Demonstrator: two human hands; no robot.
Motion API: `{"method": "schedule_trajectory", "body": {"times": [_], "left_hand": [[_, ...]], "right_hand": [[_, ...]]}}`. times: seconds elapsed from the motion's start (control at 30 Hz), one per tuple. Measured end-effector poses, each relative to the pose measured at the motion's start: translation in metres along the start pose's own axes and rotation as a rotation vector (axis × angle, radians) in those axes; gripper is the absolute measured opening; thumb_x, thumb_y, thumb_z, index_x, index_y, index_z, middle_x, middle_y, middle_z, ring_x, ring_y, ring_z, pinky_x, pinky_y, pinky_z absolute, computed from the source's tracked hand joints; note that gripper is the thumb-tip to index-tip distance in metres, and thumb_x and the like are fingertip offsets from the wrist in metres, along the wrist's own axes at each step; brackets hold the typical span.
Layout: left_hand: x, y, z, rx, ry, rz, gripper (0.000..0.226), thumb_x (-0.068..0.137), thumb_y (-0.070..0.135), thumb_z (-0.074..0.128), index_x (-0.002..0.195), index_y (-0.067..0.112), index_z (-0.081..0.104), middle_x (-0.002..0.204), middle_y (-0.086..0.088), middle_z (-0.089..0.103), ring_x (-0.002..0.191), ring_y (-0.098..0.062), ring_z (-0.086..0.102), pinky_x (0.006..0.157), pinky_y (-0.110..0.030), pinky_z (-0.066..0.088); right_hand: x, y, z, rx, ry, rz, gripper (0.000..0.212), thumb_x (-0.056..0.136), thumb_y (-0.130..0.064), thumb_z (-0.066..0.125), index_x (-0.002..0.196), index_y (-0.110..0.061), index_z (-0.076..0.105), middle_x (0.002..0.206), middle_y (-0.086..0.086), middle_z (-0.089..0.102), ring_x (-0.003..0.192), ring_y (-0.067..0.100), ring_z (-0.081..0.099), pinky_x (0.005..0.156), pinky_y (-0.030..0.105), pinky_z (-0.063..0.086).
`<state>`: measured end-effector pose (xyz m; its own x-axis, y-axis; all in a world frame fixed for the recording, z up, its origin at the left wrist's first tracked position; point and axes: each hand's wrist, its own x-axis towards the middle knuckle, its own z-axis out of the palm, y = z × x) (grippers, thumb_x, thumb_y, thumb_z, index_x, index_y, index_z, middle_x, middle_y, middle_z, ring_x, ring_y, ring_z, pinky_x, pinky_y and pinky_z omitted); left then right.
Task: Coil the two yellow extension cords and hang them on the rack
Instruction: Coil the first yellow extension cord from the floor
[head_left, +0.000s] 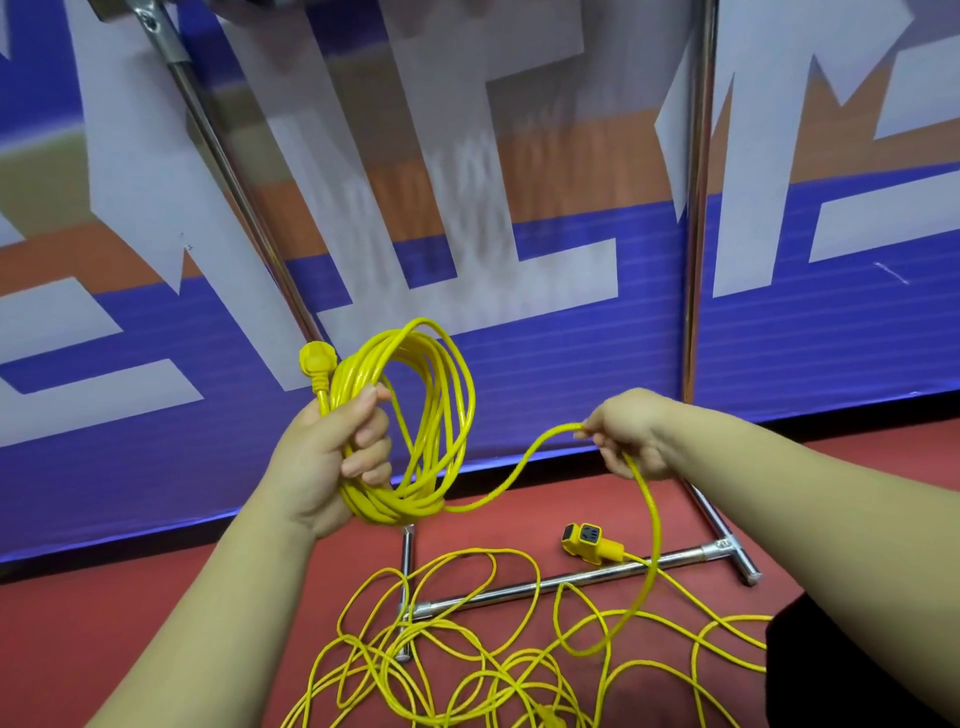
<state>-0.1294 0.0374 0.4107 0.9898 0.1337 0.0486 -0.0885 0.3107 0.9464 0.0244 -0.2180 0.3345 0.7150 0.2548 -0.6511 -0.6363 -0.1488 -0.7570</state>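
Head: yellow cord (395, 506) partly coiled.

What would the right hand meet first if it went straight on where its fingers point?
Probably the coil held in the left hand; the right hand, pinching the cord, points left at it, though depth is unclear.

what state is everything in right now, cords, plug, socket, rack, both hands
coil: several loops gathered, held up in the air
left hand: curled round the coil
plug: sticks up out of that grip
right hand: pinches the strand leading off the coil
loose cord: tangled on the floor, uncoiled
rack: upright, no cord on the parts in view
socket end: lies on the floor beside the base bar
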Motion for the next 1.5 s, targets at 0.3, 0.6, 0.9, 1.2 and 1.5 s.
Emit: {"method": "schedule_trajectory", "body": {"times": [0.3, 0.6, 0.9, 1.2, 1.5], "left_hand": [[-0.004, -0.014, 0.010, 0.210, -0.197, -0.134, 0.043, 0.069, 0.047, 0.084, 0.086, 0.011, 0.069, 0.056, -0.004, 0.038, 0.033, -0.008, 0.029, 0.040, -0.021, 0.035], [-0.003, -0.049, 0.039, 0.514, -0.167, -0.197, 0.029, 0.096, 0.019, 0.065, 0.079, 0.002, 0.051, 0.059, -0.007, 0.042, 0.040, -0.015, 0.032, 0.045, -0.027, 0.037], [0.002, -0.069, 0.055, 0.545, -0.097, -0.217, 0.028, 0.097, 0.017, 0.064, 0.074, 0.010, 0.049, 0.058, -0.006, 0.041, 0.043, -0.016, 0.033, 0.044, -0.027, 0.037], [0.011, -0.072, 0.052, 0.153, 0.089, -0.258, 0.023, 0.090, 0.027, 0.062, 0.098, 0.005, 0.062, 0.062, -0.003, 0.044, 0.039, -0.011, 0.035, 0.042, -0.024, 0.037], [0.016, -0.065, 0.058, -0.196, 0.199, -0.319, 0.039, 0.088, 0.051, 0.060, 0.088, 0.013, 0.066, 0.068, 0.000, 0.048, 0.048, -0.011, 0.044, 0.049, -0.025, 0.037]], "right_hand": [[-0.019, -0.038, -0.014, 0.555, 0.001, -0.161, 0.022, 0.100, -0.007, 0.045, 0.093, 0.002, 0.064, 0.071, 0.004, 0.053, 0.051, 0.006, 0.039, 0.040, 0.016, 0.043], [-0.051, -0.043, -0.005, 0.502, -0.228, -0.226, 0.025, 0.097, -0.007, 0.052, 0.112, 0.007, 0.067, 0.060, 0.003, 0.056, 0.052, 0.007, 0.050, 0.055, 0.025, 0.055], [-0.070, -0.045, -0.005, 0.337, -0.335, -0.339, 0.023, 0.098, -0.015, 0.057, 0.111, -0.001, 0.071, 0.072, 0.000, 0.054, 0.057, 0.006, 0.048, 0.058, 0.020, 0.048], [-0.090, -0.028, 0.010, -0.161, -0.358, -0.524, 0.025, 0.101, -0.014, 0.052, 0.101, -0.021, 0.076, 0.070, -0.003, 0.056, 0.059, 0.010, 0.050, 0.062, 0.024, 0.046], [-0.088, 0.000, 0.042, -0.385, -0.238, -0.731, 0.023, 0.093, -0.009, 0.066, 0.100, -0.027, 0.077, 0.061, -0.006, 0.066, 0.063, 0.010, 0.061, 0.074, 0.036, 0.060]]}}
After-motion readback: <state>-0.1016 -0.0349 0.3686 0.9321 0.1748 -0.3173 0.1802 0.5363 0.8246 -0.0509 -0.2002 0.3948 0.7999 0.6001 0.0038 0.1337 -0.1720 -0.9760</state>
